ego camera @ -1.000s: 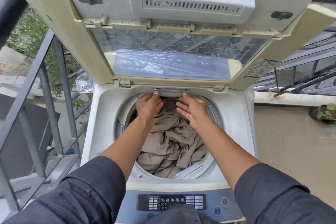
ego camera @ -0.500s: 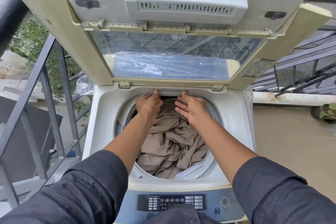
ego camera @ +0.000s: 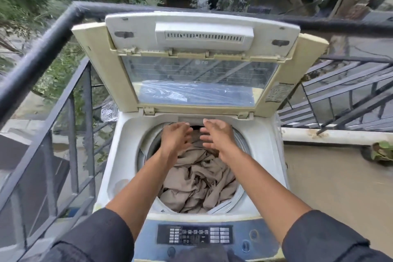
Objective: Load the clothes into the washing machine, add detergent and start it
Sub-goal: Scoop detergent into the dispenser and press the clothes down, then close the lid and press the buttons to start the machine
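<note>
Out on a balcony ringed by a dark railing [ego camera: 53, 34], we stand before a top-loading washer [ego camera: 127, 155] with its lid [ego camera: 200, 34] folded up at the back. Our clothes [ego camera: 197, 185], a crumpled beige heap, lie in the drum just below and on our side of both hands. Our left hand [ego camera: 175, 137] and right hand [ego camera: 217, 134] hover side by side over the far rim of the opening, palms turned toward each other, fingers spread and loosely bent, holding nothing; whether they touch the cloth we cannot tell. A grey tab [ego camera: 196, 119] sits on the back wall just beyond the fingertips, about equally near to both hands. We judge the load is in and detergent comes next; none shows here. The control panel [ego camera: 194, 234] lies nearest us, well apart from the hands.
</note>
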A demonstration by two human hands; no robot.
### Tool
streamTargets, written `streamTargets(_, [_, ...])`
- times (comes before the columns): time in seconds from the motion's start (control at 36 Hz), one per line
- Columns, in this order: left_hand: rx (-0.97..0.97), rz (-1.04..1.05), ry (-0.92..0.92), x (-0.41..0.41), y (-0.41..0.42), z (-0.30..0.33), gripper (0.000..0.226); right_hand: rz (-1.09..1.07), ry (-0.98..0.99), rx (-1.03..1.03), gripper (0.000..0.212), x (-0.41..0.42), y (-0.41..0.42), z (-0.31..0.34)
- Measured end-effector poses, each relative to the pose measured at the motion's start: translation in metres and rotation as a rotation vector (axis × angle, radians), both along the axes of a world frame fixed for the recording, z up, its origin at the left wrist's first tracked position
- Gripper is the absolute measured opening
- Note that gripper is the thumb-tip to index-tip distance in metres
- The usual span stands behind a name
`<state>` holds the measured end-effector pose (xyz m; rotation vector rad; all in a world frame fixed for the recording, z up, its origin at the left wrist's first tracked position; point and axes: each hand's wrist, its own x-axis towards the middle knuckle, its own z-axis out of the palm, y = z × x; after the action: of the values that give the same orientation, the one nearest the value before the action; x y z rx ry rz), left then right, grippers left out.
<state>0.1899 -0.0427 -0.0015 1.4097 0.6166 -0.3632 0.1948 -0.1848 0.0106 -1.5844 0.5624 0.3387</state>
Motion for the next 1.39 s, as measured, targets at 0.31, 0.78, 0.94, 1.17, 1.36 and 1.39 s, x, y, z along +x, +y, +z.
streamTargets(0.31, [1.008, -0.029, -0.769, -0.009, 0.006, 0.117, 0.026, 0.108, -0.772, -0.657, 0.023, -0.001, 0.007, 0.134])
streamTargets(0.78, [1.404, -0.247, -1.024, 0.068, 0.009, 0.223, 0.044, 0.166, -1.024, -1.326, 0.038, 0.085, -0.009, 0.204])
streamTargets(0.94, [1.529, -0.317, -0.942, 0.078, 0.009, 0.203, 0.060, 0.210, -0.972, -1.371, 0.045, 0.088, -0.012, 0.190])
streamTargets(1.17, [1.592, -0.221, -0.915, 0.053, 0.001, 0.198, 0.048, 0.145, -1.031, -1.468, 0.046, 0.066, -0.013, 0.180])
streamTargets(1.36, [1.664, -0.175, -0.919, 0.022, 0.006, 0.192, 0.049, 0.218, -1.135, -1.418, 0.041, 0.030, -0.026, 0.182])
streamTargets(1.39, [1.665, -0.167, -0.924, 0.015, 0.006, 0.190, 0.050, 0.224, -1.156, -1.419, 0.040, 0.025, -0.028, 0.181])
